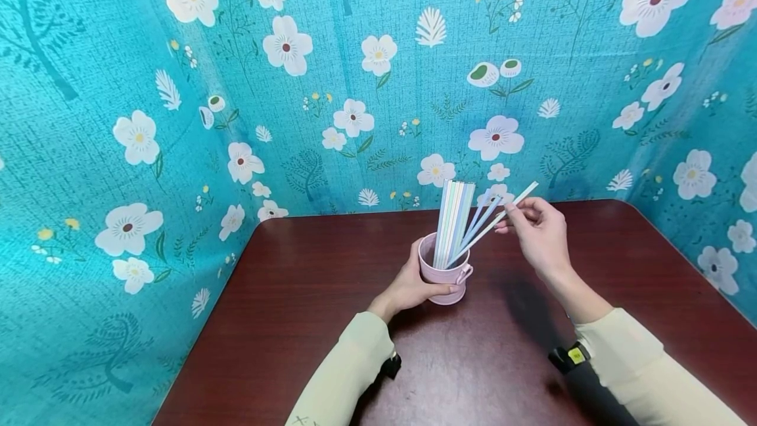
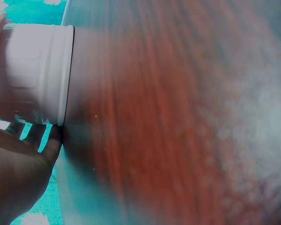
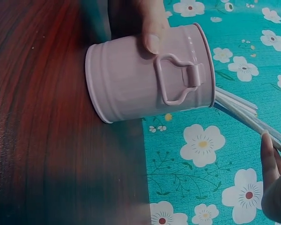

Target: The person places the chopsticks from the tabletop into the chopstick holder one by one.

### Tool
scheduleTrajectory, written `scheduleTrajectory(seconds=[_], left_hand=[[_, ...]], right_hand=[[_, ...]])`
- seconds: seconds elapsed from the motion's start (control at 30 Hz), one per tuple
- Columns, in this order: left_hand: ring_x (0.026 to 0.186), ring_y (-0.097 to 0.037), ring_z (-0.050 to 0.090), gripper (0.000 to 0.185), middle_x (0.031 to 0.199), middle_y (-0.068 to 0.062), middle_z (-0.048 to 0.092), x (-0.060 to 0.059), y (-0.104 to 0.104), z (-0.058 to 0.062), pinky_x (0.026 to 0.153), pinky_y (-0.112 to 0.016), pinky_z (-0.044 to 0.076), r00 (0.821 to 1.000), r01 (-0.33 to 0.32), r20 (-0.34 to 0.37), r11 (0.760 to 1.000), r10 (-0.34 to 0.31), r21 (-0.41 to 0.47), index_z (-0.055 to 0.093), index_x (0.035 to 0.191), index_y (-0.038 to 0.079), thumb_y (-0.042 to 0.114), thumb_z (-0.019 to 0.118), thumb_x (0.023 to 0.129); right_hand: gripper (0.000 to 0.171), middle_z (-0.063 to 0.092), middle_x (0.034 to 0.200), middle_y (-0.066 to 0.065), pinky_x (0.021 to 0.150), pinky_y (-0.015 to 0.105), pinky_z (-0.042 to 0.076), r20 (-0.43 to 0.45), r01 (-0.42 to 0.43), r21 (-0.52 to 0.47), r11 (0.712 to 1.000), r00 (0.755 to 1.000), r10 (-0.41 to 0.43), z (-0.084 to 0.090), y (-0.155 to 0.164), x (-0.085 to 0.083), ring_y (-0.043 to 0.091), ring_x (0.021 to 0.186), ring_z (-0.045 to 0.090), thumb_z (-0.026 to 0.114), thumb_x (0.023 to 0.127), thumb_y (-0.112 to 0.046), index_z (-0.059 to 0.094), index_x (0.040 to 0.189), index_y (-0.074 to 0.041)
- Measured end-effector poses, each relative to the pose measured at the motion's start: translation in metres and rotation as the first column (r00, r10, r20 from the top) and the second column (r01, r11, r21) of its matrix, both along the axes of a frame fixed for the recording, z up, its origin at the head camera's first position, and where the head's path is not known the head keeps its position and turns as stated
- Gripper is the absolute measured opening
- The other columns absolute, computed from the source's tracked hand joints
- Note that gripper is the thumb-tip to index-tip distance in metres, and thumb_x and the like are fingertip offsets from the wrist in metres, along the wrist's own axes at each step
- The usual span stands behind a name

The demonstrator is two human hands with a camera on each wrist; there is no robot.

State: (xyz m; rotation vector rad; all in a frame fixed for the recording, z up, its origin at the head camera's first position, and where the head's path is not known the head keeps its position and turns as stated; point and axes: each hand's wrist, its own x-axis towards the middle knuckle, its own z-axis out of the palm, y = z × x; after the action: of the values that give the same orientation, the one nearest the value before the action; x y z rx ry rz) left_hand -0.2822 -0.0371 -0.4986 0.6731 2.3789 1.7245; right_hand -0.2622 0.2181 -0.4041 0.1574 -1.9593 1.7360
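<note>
A small pink metal bucket point(image 1: 442, 275) with a side handle stands upright on the table, my left hand point(image 1: 409, 284) gripping its side with the thumb across the front. Inside it leans a bundle of paper straws point(image 1: 454, 222) in white, pale green and blue, with a couple of blue straws point(image 1: 480, 221) fanned out to the right. My right hand point(image 1: 541, 229) pinches a pale straw point(image 1: 493, 223) near its upper end; its lower end slants down into the bucket. In the right wrist view, the fingertips point(image 3: 267, 140) are at the straws beyond the bucket's rim.
The dark red wooden table point(image 1: 319, 268) has rounded far corners. A turquoise floral cloth point(image 1: 378, 137) hangs behind it and along both sides. A dark wrist device point(image 1: 572, 355) sits by the right sleeve.
</note>
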Motion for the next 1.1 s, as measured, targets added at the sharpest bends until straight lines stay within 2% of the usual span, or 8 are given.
scheduleTrajectory(seconds=[0.2, 0.3, 0.43, 0.53, 0.7, 0.8, 0.97, 1.1], left_hand=[[0.13, -0.007, 0.049, 0.111, 0.145, 0.012, 0.05, -0.001, 0.0, -0.001, 0.114, -0.035, 0.035, 1.0, -0.005, -0.004, 1.0, 0.005, -0.005, 0.024, 0.154, 0.04, 0.023, 0.097, 0.071], [0.13, -0.007, 0.049, 0.111, 0.145, 0.012, 0.05, -0.001, 0.0, -0.001, 0.114, -0.035, 0.035, 1.0, -0.005, -0.001, 1.0, 0.005, -0.004, 0.024, 0.153, 0.042, 0.022, 0.097, 0.071], [0.13, -0.007, 0.049, 0.112, 0.145, 0.012, 0.05, -0.002, 0.0, -0.002, 0.114, -0.035, 0.035, 1.0, -0.003, -0.002, 1.0, 0.003, -0.001, 0.024, 0.153, 0.041, 0.023, 0.097, 0.071], [0.13, -0.008, 0.049, 0.111, 0.144, 0.011, 0.05, -0.002, 0.0, -0.003, 0.114, -0.035, 0.035, 1.0, -0.001, -0.001, 1.0, 0.001, 0.005, 0.025, 0.153, 0.04, 0.023, 0.097, 0.071], [0.13, -0.009, 0.049, 0.111, 0.145, 0.01, 0.05, -0.002, 0.0, -0.002, 0.114, -0.036, 0.035, 1.0, 0.0, 0.007, 1.0, 0.0, 0.011, 0.025, 0.153, 0.041, 0.023, 0.097, 0.071], [0.13, -0.008, 0.049, 0.111, 0.145, 0.011, 0.05, -0.002, -0.001, -0.001, 0.114, -0.036, 0.035, 1.0, 0.001, 0.007, 1.0, -0.001, 0.011, 0.025, 0.153, 0.04, 0.023, 0.097, 0.071], [0.13, -0.008, 0.05, 0.111, 0.144, 0.011, 0.051, -0.001, -0.001, -0.001, 0.114, -0.036, 0.035, 1.0, 0.001, 0.005, 1.0, -0.001, 0.005, 0.025, 0.154, 0.037, 0.024, 0.097, 0.071], [0.13, -0.008, 0.049, 0.111, 0.144, 0.011, 0.05, -0.001, -0.001, 0.0, 0.114, -0.036, 0.035, 1.0, -0.002, 0.011, 1.0, 0.001, 0.01, 0.025, 0.154, 0.038, 0.024, 0.097, 0.07]], right_hand=[[0.021, 0.073, 0.082, 0.022, 0.068, 0.024, 0.059, -0.012, -0.04, 0.08, 0.996, 0.999, 0.041, -0.002, -0.003, 0.003, 0.017, 0.066, 0.074, 0.069, 0.098, -0.008, 0.065, 0.101, 0.013], [0.018, 0.07, 0.082, 0.03, 0.066, 0.027, 0.06, -0.013, -0.083, 0.081, 0.993, 0.996, 0.085, 0.003, -0.01, 0.01, 0.017, 0.065, 0.074, 0.069, 0.097, -0.002, 0.065, 0.098, 0.016], [0.015, 0.07, 0.082, 0.033, 0.065, 0.028, 0.06, -0.01, -0.109, 0.107, 0.988, 0.994, 0.111, 0.003, -0.015, 0.015, 0.017, 0.066, 0.074, 0.069, 0.096, 0.0, 0.067, 0.096, 0.015], [0.014, 0.07, 0.083, 0.032, 0.065, 0.028, 0.06, -0.002, -0.113, 0.141, 0.984, 0.993, 0.114, -0.006, -0.014, 0.009, 0.024, 0.068, 0.074, 0.069, 0.096, -0.001, 0.068, 0.095, 0.013], [0.015, 0.073, 0.085, 0.027, 0.065, 0.024, 0.058, 0.022, -0.113, 0.228, 0.967, 0.994, 0.111, -0.015, -0.011, 0.004, 0.023, 0.069, 0.075, 0.071, 0.097, -0.007, 0.07, 0.097, 0.008], [0.017, 0.075, 0.086, 0.022, 0.065, 0.021, 0.057, 0.042, -0.109, 0.282, 0.953, 0.994, 0.101, -0.014, -0.011, 0.004, 0.019, 0.069, 0.075, 0.071, 0.098, -0.013, 0.071, 0.097, 0.004], [0.022, 0.076, 0.084, 0.015, 0.062, 0.019, 0.054, 0.067, -0.094, 0.33, 0.939, 0.995, 0.075, -0.012, -0.011, 0.006, 0.025, 0.072, 0.075, 0.072, 0.098, -0.022, 0.072, 0.097, 0.0], [0.023, 0.076, 0.082, 0.01, 0.059, 0.02, 0.051, 0.092, -0.075, 0.366, 0.928, 0.995, 0.044, -0.014, -0.012, 0.006, 0.022, 0.071, 0.075, 0.073, 0.098, -0.028, 0.074, 0.096, -0.005]])
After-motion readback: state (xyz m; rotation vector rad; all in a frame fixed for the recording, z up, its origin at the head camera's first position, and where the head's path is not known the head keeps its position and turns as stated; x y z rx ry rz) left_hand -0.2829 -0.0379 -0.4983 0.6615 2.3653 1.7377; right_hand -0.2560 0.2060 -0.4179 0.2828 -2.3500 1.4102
